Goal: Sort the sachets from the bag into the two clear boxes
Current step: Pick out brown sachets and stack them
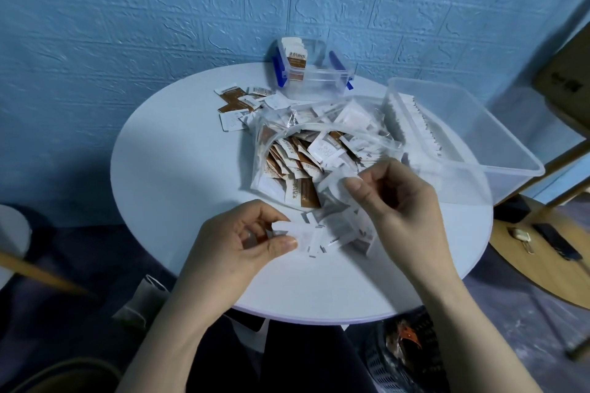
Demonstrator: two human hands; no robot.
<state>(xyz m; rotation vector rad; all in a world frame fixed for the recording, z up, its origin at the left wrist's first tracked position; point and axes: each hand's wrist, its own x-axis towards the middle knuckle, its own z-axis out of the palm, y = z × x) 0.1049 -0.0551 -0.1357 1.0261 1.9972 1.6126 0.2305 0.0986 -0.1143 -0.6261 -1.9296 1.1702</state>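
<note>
While we work at the round table (pixel 178 201), our left hand (pixel 242 242) pinches a few white sachets (pixel 311 238) between thumb and curled fingers at about 7 o'clock from the bag (pixel 319 150). Our right hand (pixel 399 201), at 5 o'clock from the bag, has its fingers curled and seems to nip the corner of another white packet; blur there keeps us from being sure of the contact.

We judge these sachets to be very light, thin and limp, with slick paper faces that slide over one another. They are best taken by an edge or corner in a fingertip pinch, one or a few at a time, since a stack will likely fan out and slip.

The bag lies open at the table's middle, soft and clear, holding a jumble of brown and white packets. Loose ones (pixel 242 105) are spilled at 11 o'clock from it, and more lie at 6 o'clock under our hands.

Of the two boxes, the small box (pixel 319 80) with blue clips stands at 12 o'clock and holds brown sachets on edge along its left side. At 3 o'clock, the big box (pixel 479 143) holds a row of white ones against its near wall; the rest looks unfilled.
</note>
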